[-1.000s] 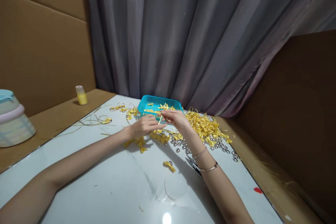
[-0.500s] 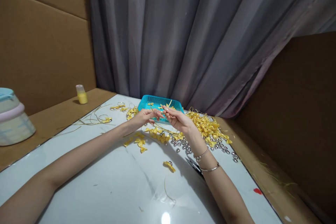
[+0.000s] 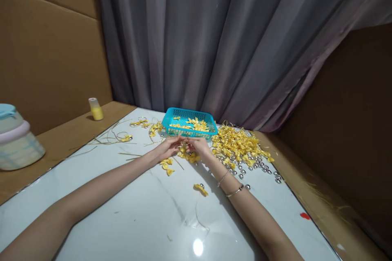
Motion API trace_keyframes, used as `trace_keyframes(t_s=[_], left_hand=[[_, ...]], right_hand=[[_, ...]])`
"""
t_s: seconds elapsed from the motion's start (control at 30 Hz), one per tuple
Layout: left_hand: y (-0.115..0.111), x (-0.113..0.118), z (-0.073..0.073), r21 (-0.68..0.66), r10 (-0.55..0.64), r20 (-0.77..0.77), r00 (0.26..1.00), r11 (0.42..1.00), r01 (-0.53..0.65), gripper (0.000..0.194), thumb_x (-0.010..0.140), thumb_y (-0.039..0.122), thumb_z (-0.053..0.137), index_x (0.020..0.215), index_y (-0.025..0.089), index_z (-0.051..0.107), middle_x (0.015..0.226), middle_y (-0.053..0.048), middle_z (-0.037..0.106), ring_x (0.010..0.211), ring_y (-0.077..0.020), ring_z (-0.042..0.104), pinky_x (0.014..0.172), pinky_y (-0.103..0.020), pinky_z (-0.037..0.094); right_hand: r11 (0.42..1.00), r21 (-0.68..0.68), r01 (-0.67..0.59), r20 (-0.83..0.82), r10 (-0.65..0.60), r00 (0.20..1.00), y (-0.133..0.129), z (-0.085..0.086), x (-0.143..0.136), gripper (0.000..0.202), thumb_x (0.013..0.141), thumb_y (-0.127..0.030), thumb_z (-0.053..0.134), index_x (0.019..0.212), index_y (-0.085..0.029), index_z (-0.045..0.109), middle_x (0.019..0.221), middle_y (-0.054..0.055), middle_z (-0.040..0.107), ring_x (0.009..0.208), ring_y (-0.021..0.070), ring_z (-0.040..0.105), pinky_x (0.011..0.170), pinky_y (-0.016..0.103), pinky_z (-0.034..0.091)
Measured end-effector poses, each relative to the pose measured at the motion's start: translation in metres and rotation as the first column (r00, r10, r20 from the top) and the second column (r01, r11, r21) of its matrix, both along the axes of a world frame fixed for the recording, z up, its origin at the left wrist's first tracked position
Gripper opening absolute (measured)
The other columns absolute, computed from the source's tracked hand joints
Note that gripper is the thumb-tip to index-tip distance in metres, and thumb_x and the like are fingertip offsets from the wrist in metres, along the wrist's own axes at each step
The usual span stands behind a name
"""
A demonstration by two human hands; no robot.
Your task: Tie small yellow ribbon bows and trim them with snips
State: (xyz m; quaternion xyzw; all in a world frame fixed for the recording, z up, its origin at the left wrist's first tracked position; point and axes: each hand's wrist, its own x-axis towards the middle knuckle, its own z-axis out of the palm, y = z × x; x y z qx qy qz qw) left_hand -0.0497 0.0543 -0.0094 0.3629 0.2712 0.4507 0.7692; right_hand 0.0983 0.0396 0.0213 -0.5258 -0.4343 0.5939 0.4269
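The left hand (image 3: 169, 147) and right hand (image 3: 198, 146) curled close together near the far edge of the worktop (image 3: 147, 216), any pinch impossible to tell; yellow bows (image 3: 192, 157) just below seemed light, soft, best held mid-bow.

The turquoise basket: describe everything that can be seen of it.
The turquoise basket is a shallow, rectangular tray with rounded corners, apparently plastic. Its walls and floor are perforated. It stands upright near the far edge of the white tabletop, before the grey curtain. Yellow bows lie in it, mostly toward the right and near side, leaving some floor bare. The hands are at its near side; whether they touch it cannot be told.
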Motion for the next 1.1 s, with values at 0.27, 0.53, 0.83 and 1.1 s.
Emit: trace_keyframes(t_s=[0.27,0.53,0.83,1.1], left_hand=[[0.001,0.003,-0.002,-0.008,-0.003,-0.019,1.0,1.0,0.003,0.02,0.072,0.028,0.072,0.078,0.009,0.071,0.068,-0.004,0.062,0.055,-0.0063,0.048,0.044,-0.017,0.032],[0.0,0.004,-0.001,0.031,-0.038,-0.006,0.999,0.999,0.038,0.026,0.069,0.03,0.074,0.078,0.007,0.069,0.06,-0.001,0.055,0.049,-0.0045,0.043,0.041,-0.015,0.029],[-0.002,0.003,0.0,0.073,-0.103,0.006,0.995,0.992,0.102,0.026,0.073,0.032,0.071,0.08,0.008,0.065,0.057,0.001,0.053,0.041,-0.0035,0.039,0.038,-0.015,0.027],[-0.001,0.002,-0.003,0.104,-0.106,0.001,0.994,0.989,0.105,0.023,0.069,0.025,0.074,0.072,0.009,0.059,0.058,-0.001,0.058,0.045,-0.0052,0.045,0.041,-0.015,0.03]], right_hand=[[0.994,0.049,0.099,0.059,-0.102,0.993,0.001,-0.003,0.002,0.022,0.09,-0.028,0.052,0.104,-0.012,0.056,0.094,0.004,0.06,0.074,0.0125,0.059,0.063,0.028,0.052],[0.992,0.1,0.082,-0.099,-0.072,0.992,0.002,-0.001,0.005,0.007,0.082,-0.012,0.057,0.087,-0.01,0.06,0.068,0.0,0.06,0.05,0.0071,0.053,0.046,0.019,0.046],[0.976,0.081,-0.201,-0.327,0.217,0.92,0.005,0.014,0.02,0.01,0.078,-0.007,0.056,0.081,-0.009,0.065,0.061,0.0,0.057,0.051,0.0053,0.049,0.048,0.015,0.044],[0.931,0.091,-0.353,-0.352,0.361,0.863,0.008,0.011,0.026,0.003,0.077,-0.009,0.06,0.078,-0.009,0.063,0.054,-0.003,0.05,0.045,0.0045,0.042,0.041,0.013,0.037]])
